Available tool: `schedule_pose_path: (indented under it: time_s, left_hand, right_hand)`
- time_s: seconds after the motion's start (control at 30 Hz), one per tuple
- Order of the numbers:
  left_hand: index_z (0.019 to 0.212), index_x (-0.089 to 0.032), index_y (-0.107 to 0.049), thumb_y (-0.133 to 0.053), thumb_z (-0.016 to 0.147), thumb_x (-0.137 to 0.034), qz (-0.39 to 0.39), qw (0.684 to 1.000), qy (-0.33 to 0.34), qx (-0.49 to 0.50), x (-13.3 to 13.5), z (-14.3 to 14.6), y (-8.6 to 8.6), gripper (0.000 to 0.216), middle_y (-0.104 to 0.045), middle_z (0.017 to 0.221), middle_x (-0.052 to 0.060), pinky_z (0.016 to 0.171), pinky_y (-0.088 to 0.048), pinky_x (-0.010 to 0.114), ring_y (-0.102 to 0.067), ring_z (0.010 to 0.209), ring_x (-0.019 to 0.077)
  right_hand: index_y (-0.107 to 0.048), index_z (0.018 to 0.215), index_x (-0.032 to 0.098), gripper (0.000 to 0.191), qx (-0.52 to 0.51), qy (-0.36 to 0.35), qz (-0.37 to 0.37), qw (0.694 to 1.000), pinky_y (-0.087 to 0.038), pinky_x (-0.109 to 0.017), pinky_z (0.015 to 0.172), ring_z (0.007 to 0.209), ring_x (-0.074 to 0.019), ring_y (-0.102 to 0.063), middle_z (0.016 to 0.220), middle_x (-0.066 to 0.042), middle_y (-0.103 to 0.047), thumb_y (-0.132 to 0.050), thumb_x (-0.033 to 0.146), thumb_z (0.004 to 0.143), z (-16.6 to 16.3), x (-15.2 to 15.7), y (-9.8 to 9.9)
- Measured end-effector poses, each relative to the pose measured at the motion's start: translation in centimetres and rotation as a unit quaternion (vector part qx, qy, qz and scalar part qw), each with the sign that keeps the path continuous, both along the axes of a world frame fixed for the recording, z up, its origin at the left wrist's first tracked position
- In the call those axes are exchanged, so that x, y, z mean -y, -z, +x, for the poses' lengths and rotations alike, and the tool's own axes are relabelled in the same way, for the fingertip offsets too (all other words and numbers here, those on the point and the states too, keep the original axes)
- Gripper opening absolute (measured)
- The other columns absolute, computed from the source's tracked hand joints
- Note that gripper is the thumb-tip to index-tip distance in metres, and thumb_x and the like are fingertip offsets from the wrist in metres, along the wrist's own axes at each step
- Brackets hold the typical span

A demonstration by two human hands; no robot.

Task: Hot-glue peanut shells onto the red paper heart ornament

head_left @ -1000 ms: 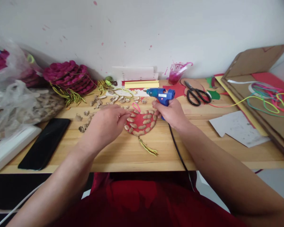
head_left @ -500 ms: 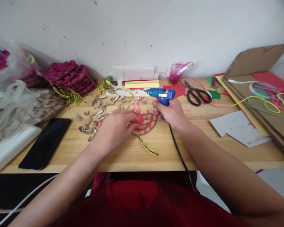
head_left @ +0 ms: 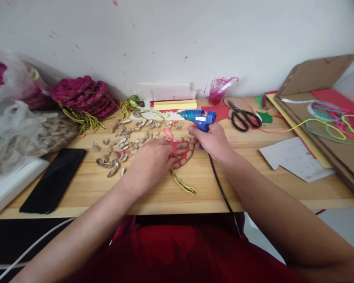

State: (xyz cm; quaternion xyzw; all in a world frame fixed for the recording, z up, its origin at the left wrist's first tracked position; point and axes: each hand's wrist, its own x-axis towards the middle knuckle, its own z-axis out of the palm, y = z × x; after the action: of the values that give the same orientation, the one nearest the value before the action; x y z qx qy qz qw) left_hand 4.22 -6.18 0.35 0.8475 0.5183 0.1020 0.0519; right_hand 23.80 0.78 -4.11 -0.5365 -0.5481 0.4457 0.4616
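My right hand [head_left: 209, 141] is wrapped round the handle of a blue hot glue gun [head_left: 201, 119], its nozzle pointing left and a small red light glowing on its side. Beneath it lies a rounded red piece [head_left: 174, 146] with peanut shells [head_left: 182, 151] stuck on in rows, a pink loop [head_left: 168, 133] at the top and a yellow-green tassel [head_left: 184, 185] at the bottom. My left hand [head_left: 153, 163] rests over the left part of this piece, fingers curled down and together; what its fingertips hold or press is hidden.
Loose peanut shells [head_left: 124, 143] are scattered to the left. Further left are a black phone [head_left: 53, 181], a bag of shells [head_left: 47, 129] and stacked magenta pieces [head_left: 84, 96]. Scissors [head_left: 242, 118], a stained cup [head_left: 217, 92] and cardboard [head_left: 318, 74] stand right. A black cord [head_left: 220, 182] crosses the front edge.
My left hand has shifted slightly right and down over the red piece, its fingers more curled. My right hand keeps the glue gun in nearly the same place; the view has turned slightly.
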Motion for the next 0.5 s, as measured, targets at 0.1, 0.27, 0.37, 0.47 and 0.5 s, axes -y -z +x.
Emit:
schedule_pose_path:
  time_s: [0.1, 0.27, 0.37, 0.47, 0.5]
  left_hand:
    - [0.088, -0.02, -0.078, -0.064, 0.092, -0.023, 0.002, 1.0, 0.001, -0.009, 0.1, 0.1, 0.0, 0.015, -0.075, 0.092, 0.009, 0.09, -0.053, 0.039, -0.069, 0.094, 0.0271]
    - [0.095, -0.02, -0.079, -0.061, 0.093, -0.023, -0.014, 1.0, 0.011, -0.012, 0.2, 0.3, -0.4, 0.018, -0.075, 0.095, 0.009, 0.094, -0.053, 0.038, -0.068, 0.097, 0.0252]
    - [0.097, -0.019, -0.08, -0.062, 0.093, -0.022, -0.023, 1.0, 0.006, -0.008, 0.2, 0.6, -0.6, 0.019, -0.075, 0.097, 0.011, 0.093, -0.053, 0.038, -0.069, 0.097, 0.0254]
    - [0.092, -0.02, -0.081, -0.066, 0.09, -0.022, -0.037, 0.999, 0.003, 0.038, 0.0, 0.5, -0.5, 0.015, -0.077, 0.096, 0.01, 0.09, -0.053, 0.036, -0.069, 0.095, 0.0246]
    - [0.088, -0.021, -0.081, -0.068, 0.089, -0.022, -0.044, 0.997, 0.0, 0.066, -0.2, 0.2, -0.5, 0.014, -0.077, 0.095, 0.009, 0.087, -0.053, 0.035, -0.069, 0.092, 0.0237]
  right_hand:
    - [-0.069, 0.077, 0.021, 0.018, -0.001, -0.001, -0.003, 1.0, -0.054, -0.031, 0.046, 0.048, -0.0182, -0.065, 0.059, -0.001, -0.067, -0.076, 0.037, 0.081, 0.0, 0.0, -0.1]
    - [-0.069, 0.076, 0.02, 0.018, 0.002, 0.003, -0.014, 1.0, -0.055, -0.031, 0.048, 0.049, -0.0182, -0.065, 0.058, -0.002, -0.068, -0.075, 0.036, 0.081, -0.1, 0.3, -0.6]
    - [-0.068, 0.076, 0.02, 0.017, 0.004, 0.009, -0.015, 1.0, -0.054, -0.03, 0.048, 0.048, -0.0172, -0.064, 0.056, -0.001, -0.066, -0.076, 0.035, 0.081, -0.1, 0.5, -0.9]
    - [-0.067, 0.078, 0.02, 0.019, -0.016, 0.016, -0.013, 1.0, -0.053, -0.028, 0.047, 0.048, -0.0155, -0.063, 0.062, -0.001, -0.067, -0.079, 0.035, 0.079, -0.1, 0.5, -1.2]
    - [-0.067, 0.08, 0.02, 0.021, -0.033, 0.016, -0.014, 0.999, -0.052, -0.027, 0.046, 0.049, -0.0148, -0.064, 0.066, -0.001, -0.069, -0.08, 0.037, 0.079, -0.1, 0.6, -1.3]
